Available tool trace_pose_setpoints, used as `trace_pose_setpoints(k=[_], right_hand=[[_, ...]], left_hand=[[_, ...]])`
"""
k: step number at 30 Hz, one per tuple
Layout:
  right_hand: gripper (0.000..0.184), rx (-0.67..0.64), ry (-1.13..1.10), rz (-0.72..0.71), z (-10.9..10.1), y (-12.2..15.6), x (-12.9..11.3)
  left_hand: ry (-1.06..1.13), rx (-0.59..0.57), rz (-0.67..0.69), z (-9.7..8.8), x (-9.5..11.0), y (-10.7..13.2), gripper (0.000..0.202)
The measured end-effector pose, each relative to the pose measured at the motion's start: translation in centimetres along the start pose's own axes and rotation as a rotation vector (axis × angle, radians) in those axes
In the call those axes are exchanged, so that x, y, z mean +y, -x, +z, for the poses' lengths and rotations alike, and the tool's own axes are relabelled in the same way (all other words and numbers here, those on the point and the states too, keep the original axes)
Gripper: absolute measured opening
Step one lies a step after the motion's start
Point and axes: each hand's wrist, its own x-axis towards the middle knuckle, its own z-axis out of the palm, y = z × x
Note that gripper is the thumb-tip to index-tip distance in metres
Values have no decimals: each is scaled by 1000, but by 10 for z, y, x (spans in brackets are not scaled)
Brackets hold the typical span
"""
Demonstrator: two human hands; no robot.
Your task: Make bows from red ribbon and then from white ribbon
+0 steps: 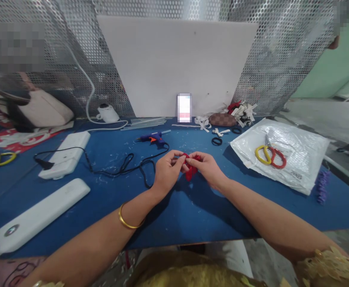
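Observation:
Both my hands meet over the middle of the blue table (192,215). My left hand (167,170) and my right hand (206,167) pinch a small piece of red ribbon (190,171) between their fingertips, just above the tabletop. Part of the ribbon hangs down below my fingers. A gold bangle (128,222) sits on my left wrist. A blue hot glue gun (152,138) lies just beyond my hands, with its black cord (123,167) looping to the left.
Scissors (270,154) with yellow and red handles lie on a plastic bag (294,155) at the right. White power strips (65,153) lie at the left. Black hair ties (216,141), white ribbon scraps (204,122) and a phone (184,107) stand near the white board (177,63).

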Motion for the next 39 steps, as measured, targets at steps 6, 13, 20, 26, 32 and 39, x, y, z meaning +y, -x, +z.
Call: trace_pose_setpoints(k=[6, 13, 20, 26, 32, 39], right_hand=[[22, -6, 167, -52, 0, -1, -2], [19, -69, 286, -5, -5, -3, -3], [17, -122, 266, -46, -5, -4, -1], [20, -219, 309, -74, -5, -2, -3], [17, -149, 264, -81, -3, -2, 2], [19, -92, -85, 67, 1, 2, -5]], left_hand=[[-101, 52, 38, -3, -4, -4, 17], [-10, 5, -33, -4, -10, -8, 21], [-104, 30, 47, -5, -12, -5, 20], [-177, 23, 33, -3, -14, -3, 22], [-436, 106, 155, -4, -7, -3, 20], [-370, 82, 165, -2, -5, -1, 18]])
